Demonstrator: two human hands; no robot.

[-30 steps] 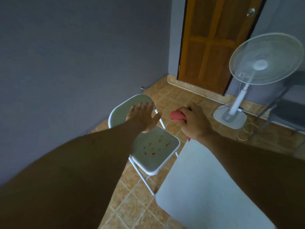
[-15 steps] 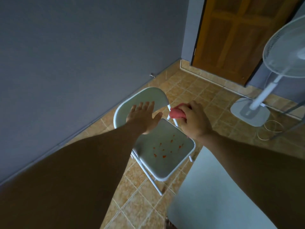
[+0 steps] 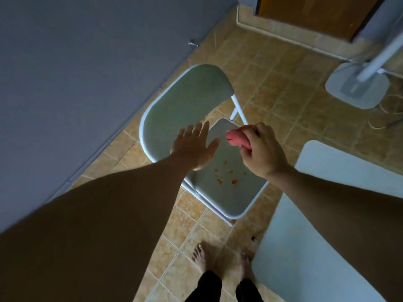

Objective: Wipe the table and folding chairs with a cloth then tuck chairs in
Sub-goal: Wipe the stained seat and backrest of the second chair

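Note:
A white folding chair (image 3: 187,101) stands unfolded on the tiled floor beside the grey wall. Its seat (image 3: 231,197) carries several small orange-red specks (image 3: 226,175). My left hand (image 3: 194,147) is stretched out flat, fingers straight, over the join of seat and backrest; contact with the chair cannot be made out. My right hand (image 3: 263,151) grips a bunched pink cloth (image 3: 236,137) above the back of the seat. The white table (image 3: 309,253) fills the lower right, partly hidden by my right forearm.
A white standing fan base (image 3: 357,88) with a coiled cord sits at the right. A wooden door (image 3: 316,14) is at the top. The grey wall (image 3: 76,62) runs along the left. My bare feet (image 3: 202,260) stand on the tiles just before the chair.
The view has tilted down and closer to the chair, bringing my feet into sight. Both hands have kept their poses, now lower over the seat.

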